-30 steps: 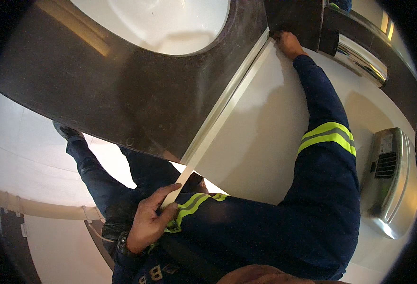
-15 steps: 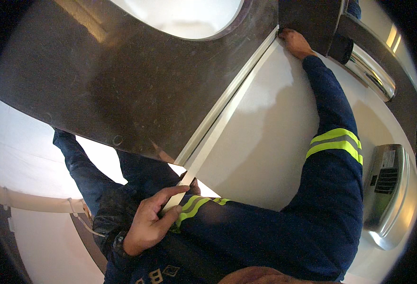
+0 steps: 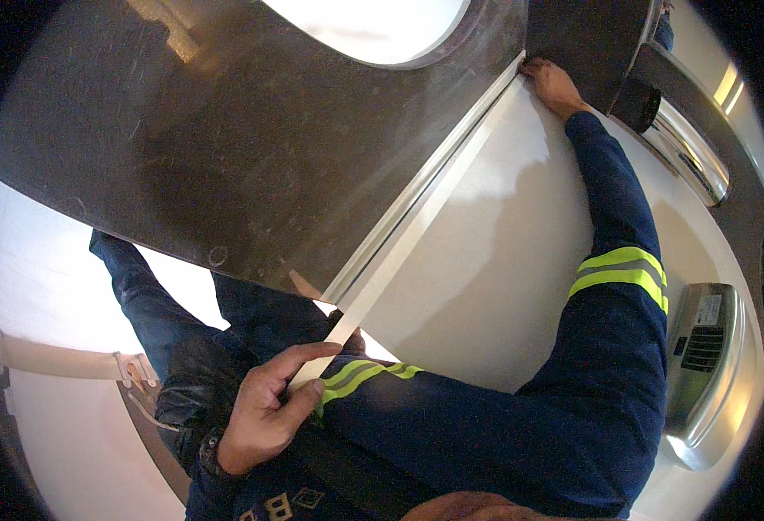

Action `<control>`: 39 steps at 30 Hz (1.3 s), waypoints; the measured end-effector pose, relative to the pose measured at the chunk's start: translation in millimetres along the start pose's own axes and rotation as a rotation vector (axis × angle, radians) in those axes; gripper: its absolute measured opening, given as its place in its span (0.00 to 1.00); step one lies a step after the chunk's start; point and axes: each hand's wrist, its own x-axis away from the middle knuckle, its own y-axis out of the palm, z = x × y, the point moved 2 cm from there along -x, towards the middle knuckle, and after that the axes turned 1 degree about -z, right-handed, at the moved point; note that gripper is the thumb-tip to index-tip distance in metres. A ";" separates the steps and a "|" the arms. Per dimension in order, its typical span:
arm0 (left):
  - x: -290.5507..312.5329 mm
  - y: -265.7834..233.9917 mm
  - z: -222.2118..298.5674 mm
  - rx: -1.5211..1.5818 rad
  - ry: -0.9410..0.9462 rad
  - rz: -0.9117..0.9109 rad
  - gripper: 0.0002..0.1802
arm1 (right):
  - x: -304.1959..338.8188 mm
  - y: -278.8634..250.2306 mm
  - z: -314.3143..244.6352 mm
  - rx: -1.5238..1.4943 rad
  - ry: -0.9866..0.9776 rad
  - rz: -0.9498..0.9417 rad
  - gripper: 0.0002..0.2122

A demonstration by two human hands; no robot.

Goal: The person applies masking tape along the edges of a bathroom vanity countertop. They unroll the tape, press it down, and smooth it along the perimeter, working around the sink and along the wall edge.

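A long, narrow cream strip (image 3: pixel 412 230), like tape or thin trim, is stretched diagonally along the edge of a dark countertop (image 3: pixel 252 165). Thumb and fingers of my left hand (image 3: pixel 269 408) pinch its near end, just past the counter's front corner. At the far end, where the counter meets a dark upright panel (image 3: pixel 573 43), the curled fingers of my right hand (image 3: pixel 556 87) are closed at the strip's tip; the fingertips are partly hidden. A pale edging (image 3: pixel 425 178) runs along the counter beside the strip, with a thin dark gap between them.
An oval white basin (image 3: pixel 382 30) is set into the counter. To the right, a shiny metal cylinder (image 3: pixel 690 152) and a metal wall unit with a dark grille (image 3: pixel 708 365) are mounted on the pale wall (image 3: pixel 486 260). My legs (image 3: pixel 152 291) extend below the counter.
The view has shifted slightly. The strip's far part now lies closer to the counter edging, and the gap there looks narrower. Both hands keep their grip.
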 end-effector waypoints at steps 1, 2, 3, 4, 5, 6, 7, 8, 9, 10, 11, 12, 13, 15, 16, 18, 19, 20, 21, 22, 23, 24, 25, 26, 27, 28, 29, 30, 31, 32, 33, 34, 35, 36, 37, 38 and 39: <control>0.7 -1.7 -0.7 0.004 0.008 0.000 0.23 | 2.7 14.4 9.9 -0.027 0.022 0.021 0.20; 1.4 -3.8 -1.9 -0.001 0.004 -0.011 0.23 | 4.4 26.7 20.9 -0.028 0.032 0.025 0.20; 1.3 -4.8 -2.5 -0.004 0.002 -0.014 0.23 | 3.3 30.8 24.8 -0.029 0.035 0.034 0.20; 1.2 -5.8 -3.0 -0.008 0.001 -0.018 0.23 | 2.3 34.4 29.4 -0.004 0.027 0.026 0.19; 1.1 -7.0 -2.8 -0.013 -0.023 -0.030 0.22 | 3.8 39.0 33.7 0.003 0.013 0.016 0.19; -0.2 -7.5 -1.4 -0.015 -0.045 -0.030 0.22 | -1.1 36.1 30.6 0.011 -0.010 0.013 0.19; -1.6 -6.3 -0.7 -0.013 -0.063 -0.023 0.21 | -5.5 22.1 20.1 0.003 -0.046 0.014 0.19; -3.3 -4.7 -1.7 -0.004 -0.050 -0.005 0.21 | -11.1 8.5 8.1 -0.005 -0.083 0.015 0.19; -2.2 -5.5 -4.1 -0.005 -0.043 -0.015 0.21 | -4.6 14.7 13.5 0.006 -0.127 0.116 0.19; -0.7 -7.5 -6.0 -0.010 -0.039 -0.032 0.21 | 5.8 32.4 26.2 0.016 -0.164 0.211 0.18; -0.6 -8.8 -6.4 -0.013 -0.049 -0.040 0.21 | 10.3 41.3 32.6 0.028 -0.211 0.313 0.18; -1.5 -8.4 -5.5 -0.012 -0.058 -0.036 0.21 | 7.3 39.5 29.8 0.024 -0.177 0.242 0.18; -2.5 -8.1 -5.6 -0.010 -0.068 -0.032 0.20 | 4.3 36.5 28.1 0.020 -0.144 0.170 0.18; -3.8 -9.9 -13.5 -0.050 -0.010 -0.001 0.19 | -0.7 29.5 24.2 0.005 -0.075 0.058 0.18; -2.8 -10.8 -17.1 -0.068 0.016 0.014 0.18 | -2.6 26.0 21.6 -0.007 -0.041 0.018 0.18; -3.7 -13.7 -19.4 -0.004 -0.054 0.025 0.17 | -4.3 20.0 14.6 0.010 -0.045 0.003 0.18; -4.2 -15.8 -21.3 0.030 -0.093 0.032 0.17 | -1.5 18.8 16.1 0.037 -0.082 0.030 0.18; -5.2 -15.8 -23.8 0.058 -0.121 0.020 0.17 | 2.3 20.2 15.6 0.064 -0.120 0.058 0.18; -9.7 -14.8 -24.1 0.085 -0.141 0.005 0.17 | 3.2 17.7 17.7 0.024 -0.189 0.147 0.17; -13.8 -14.5 -25.3 0.112 -0.161 -0.011 0.17 | 3.6 20.5 17.8 0.029 -0.189 0.146 0.17; -18.1 -14.2 -30.5 0.152 -0.175 -0.065 0.17 | 4.8 22.9 18.6 0.034 -0.188 0.145 0.17; -22.6 -16.6 -31.0 0.121 -0.174 -0.055 0.17 | 2.7 19.0 16.5 0.042 -0.187 0.151 0.17; -26.4 -18.9 -31.5 0.089 -0.173 -0.046 0.17 | 1.2 15.2 14.5 0.061 -0.194 0.137 0.17; -29.4 -21.2 -32.3 0.057 -0.173 -0.037 0.17 | 0.2 11.3 12.7 0.080 -0.202 0.122 0.17; -32.0 -24.8 -39.4 0.069 -0.182 -0.067 0.17 | 2.4 13.8 13.2 0.100 -0.204 0.098 0.17; -33.9 -27.3 -43.1 0.067 -0.174 -0.078 0.18 | 4.6 15.4 14.2 0.056 -0.199 0.101 0.17; -35.3 -29.5 -46.1 0.065 -0.166 -0.090 0.18 | 7.5 16.2 16.0 0.011 -0.193 0.104 0.17; -36.1 -29.9 -48.7 0.065 -0.155 -0.096 0.18 | 6.9 14.3 13.7 -0.033 -0.192 0.110 0.17; -36.3 -28.3 -52.2 0.081 -0.166 -0.094 0.18 | 6.0 13.6 10.6 -0.004 -0.191 0.110 0.17; -36.3 -25.3 -55.8 0.096 -0.177 -0.091 0.18 | 5.3 12.5 8.0 0.025 -0.190 0.112 0.17; -36.7 -23.2 -58.6 0.109 -0.182 -0.091 0.18 | 4.4 10.8 9.1 0.057 -0.185 0.117 0.17; -37.0 -22.2 -60.9 0.129 -0.183 -0.095 0.18 | 2.4 9.8 9.3 0.042 -0.188 0.124 0.17; -37.3 -21.2 -63.0 0.149 -0.185 -0.098 0.18 | 0.4 9.1 9.2 0.027 -0.192 0.132 0.17; -37.1 -21.5 -62.4 0.162 -0.196 -0.112 0.18 | 4.7 13.9 13.8 0.006 -0.185 0.130 0.17; -36.6 -22.4 -62.7 0.156 -0.192 -0.112 0.18 | 5.2 19.2 21.1 0.015 -0.167 0.116 0.17; -36.1 -23.5 -63.0 0.150 -0.188 -0.113 0.18 | 5.3 24.5 28.1 0.023 -0.149 0.102 0.17; -36.3 -24.3 -63.9 0.146 -0.184 -0.106 0.18 | 2.1 26.0 28.9 0.030 -0.137 0.093 0.17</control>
